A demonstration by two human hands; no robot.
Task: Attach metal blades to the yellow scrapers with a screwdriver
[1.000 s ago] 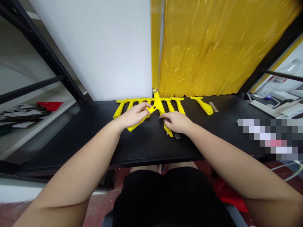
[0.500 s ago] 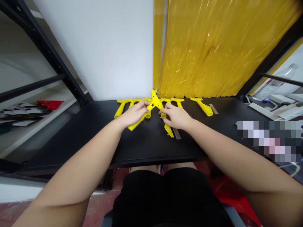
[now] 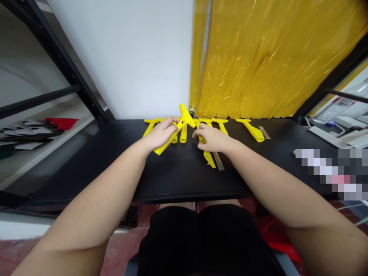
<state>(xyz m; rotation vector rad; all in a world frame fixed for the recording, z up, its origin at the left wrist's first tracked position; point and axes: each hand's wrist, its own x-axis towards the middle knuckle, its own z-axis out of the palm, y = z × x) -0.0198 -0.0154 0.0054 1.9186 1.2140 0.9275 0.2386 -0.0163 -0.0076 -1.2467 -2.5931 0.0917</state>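
My left hand (image 3: 162, 134) is closed around one arm of a bright yellow, branched plastic part (image 3: 186, 115), whose upper end points toward the back wall. My right hand (image 3: 214, 138) hovers low over the table to the right, its fingers bent and apart, apparently holding nothing. Beneath it lies a flat, pointed yellow piece (image 3: 209, 159) with small holes, partly covered by the hand. Beside that piece rests a thin metal strip (image 3: 219, 161). Several yellow tubular parts stand along the back edge, among them one tube (image 3: 183, 135) between my hands and another (image 3: 254, 132) farther right.
The black table (image 3: 178, 176) ends at a white panel (image 3: 123, 57) and a yellow plastic-wrapped panel (image 3: 244, 57). A second metal strip (image 3: 265, 132) lies at the back right. Dark shelf frames (image 3: 83, 96) rise at both sides. Red and black-white items sit on the left shelf.
The branched yellow part has tilted and turned leftward in my left hand, away from my right hand, which no longer touches it. The view has shifted slightly.
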